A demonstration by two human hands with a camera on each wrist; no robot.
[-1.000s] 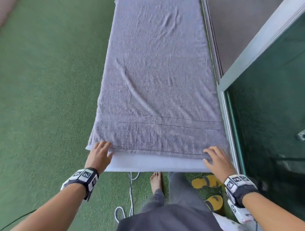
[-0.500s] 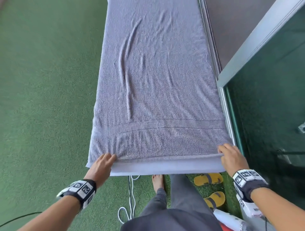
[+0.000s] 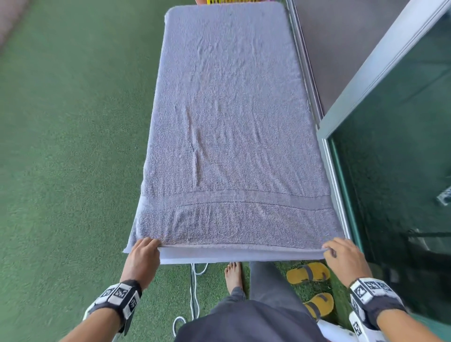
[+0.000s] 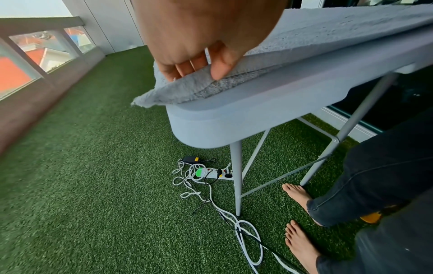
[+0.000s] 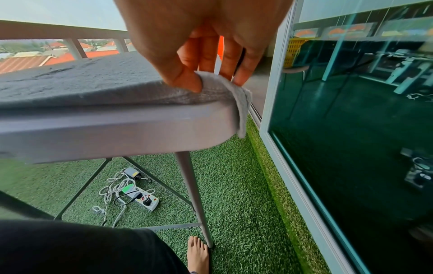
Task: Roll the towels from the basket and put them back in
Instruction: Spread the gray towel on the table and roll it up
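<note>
Two hands: I have both at the near edge of the towel [image 3: 227, 136], one on each near corner.
Left hand: my left hand [image 3: 142, 255] pinches the near-left corner, thumb under and fingers [image 4: 185, 67] on top; that corner sticks out a little past the table [image 4: 234, 118] corner.
Right hand: my right hand [image 3: 344, 256] pinches the near-right corner between thumb and fingers [image 5: 206, 55]; the tip of that corner hangs down over the table's rounded corner.
Towel: one grey towel lies spread flat along the table, covering nearly all of the top, with light wrinkles down the middle and a woven band across near my end.
Basket: I see only a sliver of yellow basket [image 3: 229, 2] past the far end of the towel; whether other towels are in it I cannot tell.
Progress: I judge this early. The towel is out and laid flat, but I see no turn of a roll yet at the near edge.
Left to do: by my reading, curl this edge over, roll the length to the far end, put the roll in the basket, then do any others.
Watch: the near corners sit unevenly, so the roll could start crooked if I do not square them.
Floor: green turf, yellow sandals [image 3: 308, 273], and a power strip [image 4: 219, 173] with cables under the table.
</note>
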